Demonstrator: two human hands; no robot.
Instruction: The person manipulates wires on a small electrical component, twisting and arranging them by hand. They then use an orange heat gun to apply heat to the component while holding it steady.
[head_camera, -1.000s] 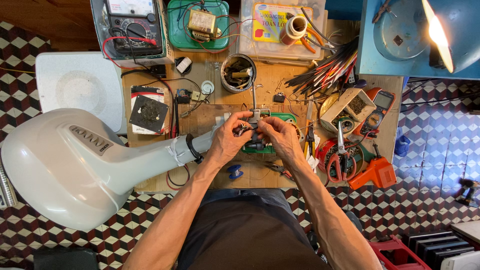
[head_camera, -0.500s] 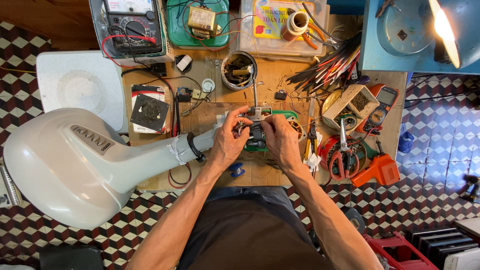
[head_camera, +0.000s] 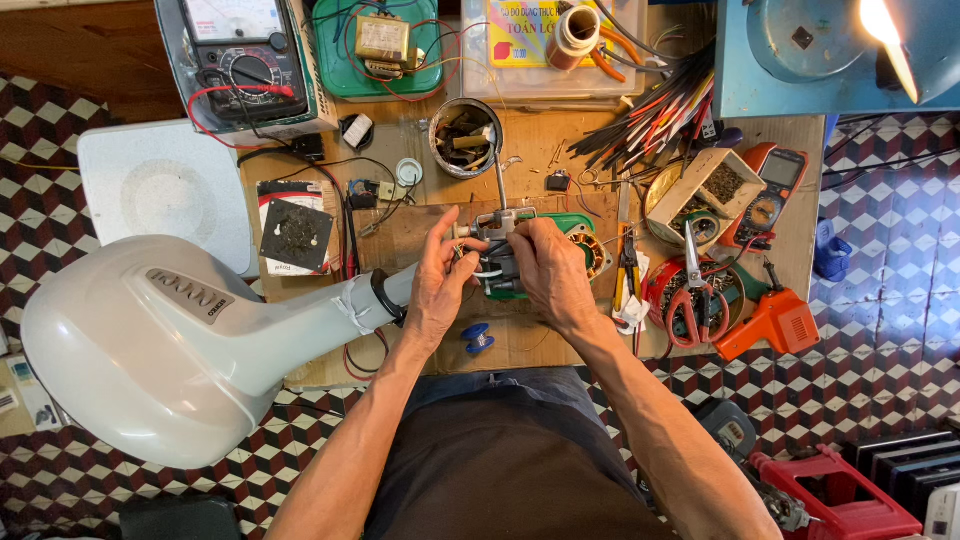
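Observation:
Both hands meet over a small fan motor (head_camera: 500, 262) with a green part and copper windings at the middle of the wooden bench. My left hand (head_camera: 440, 285) pinches thin wires on the motor's left side. My right hand (head_camera: 548, 272) grips the motor body from the right. The motor's metal shaft (head_camera: 498, 180) points away from me. A large white fan housing (head_camera: 170, 340) lies to the left, its neck reaching toward my left wrist.
A multimeter (head_camera: 245, 60) with red leads sits far left, a green tray with a transformer (head_camera: 378, 45) beside it. A metal cup (head_camera: 465, 135) of parts stands behind the motor. Scissors (head_camera: 692, 290), an orange soldering gun (head_camera: 770, 325), pliers and screwdrivers crowd the right. A blue spool (head_camera: 478, 338) lies near.
Both hands stay on the motor with only small finger shifts. The camera view has drifted slightly, so the bench sits a little lower in frame.

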